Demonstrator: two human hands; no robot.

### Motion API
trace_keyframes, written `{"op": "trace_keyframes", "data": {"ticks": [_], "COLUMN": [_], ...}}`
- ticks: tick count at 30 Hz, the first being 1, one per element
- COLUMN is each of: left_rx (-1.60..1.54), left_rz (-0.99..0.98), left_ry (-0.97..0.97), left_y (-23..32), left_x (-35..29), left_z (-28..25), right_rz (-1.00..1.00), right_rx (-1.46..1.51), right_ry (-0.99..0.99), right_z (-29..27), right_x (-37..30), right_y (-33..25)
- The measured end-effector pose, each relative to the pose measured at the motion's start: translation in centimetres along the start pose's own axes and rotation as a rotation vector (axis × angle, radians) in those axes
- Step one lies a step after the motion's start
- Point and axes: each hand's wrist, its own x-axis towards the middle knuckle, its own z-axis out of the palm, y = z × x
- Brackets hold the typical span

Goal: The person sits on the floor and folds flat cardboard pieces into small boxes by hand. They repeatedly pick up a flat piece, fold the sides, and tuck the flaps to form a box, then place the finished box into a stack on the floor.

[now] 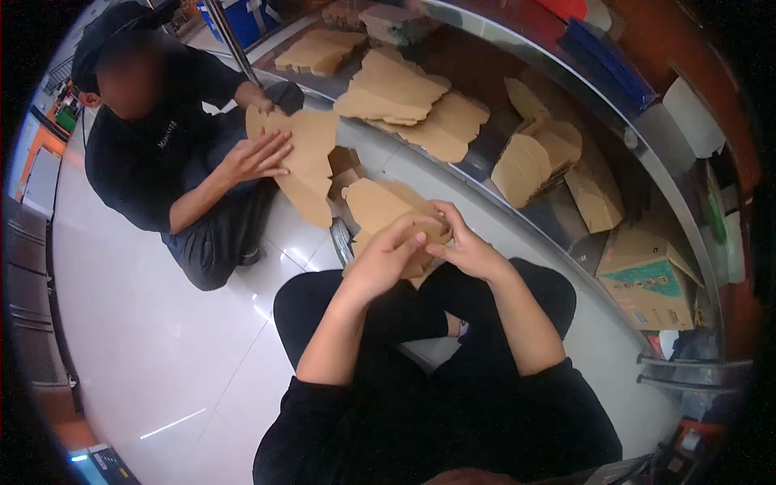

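In front of my crossed legs, both hands grip a brown cardboard box blank (pixel 380 204) with cut, curved edges. My left hand (pixel 386 257) is closed on its near left part, fingers over the top. My right hand (pixel 469 245) closes on its right edge, the thumb pressing a curved flap toward the left fingertips. The part under my palms is hidden, so I cannot tell how far it is folded. Across to the left, a co-worker seated on the floor holds a larger flat cardboard blank (pixel 303 166), one hand spread on its face.
Stacks of flat blanks (pixel 388 87) lie on a low metal-edged shelf (pixel 477 182) ahead. Folded cardboard pieces (pixel 537 158) sit farther right on it. A printed carton (pixel 651 279) stands at the right. Glossy tiled floor (pixel 178 347) stretches to the left.
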Motion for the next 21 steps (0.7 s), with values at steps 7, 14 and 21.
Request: {"op": "trace_keyframes", "data": {"ticks": [7,14,21], "left_rx": [-0.132,-0.253,-0.157], "left_rz": [-0.033,-0.062,-0.009], "left_ry": [-0.029,-0.131,-0.093], "left_y": [1.1,1.6,2.6], "left_x": [-0.6,-0.8,-1.7], "left_z": [-0.7,-0.2,-0.1], "right_rz": [-0.017,-0.019,0.039], "right_rx": [0.629,0.763,0.829], "right_ry": [-0.023,-0.1,-0.158], "right_z": [0.0,0.8,1.7], "right_x": [-0.7,-0.7,-1.3], "right_y": [-0.2,1.0,0.3]}}
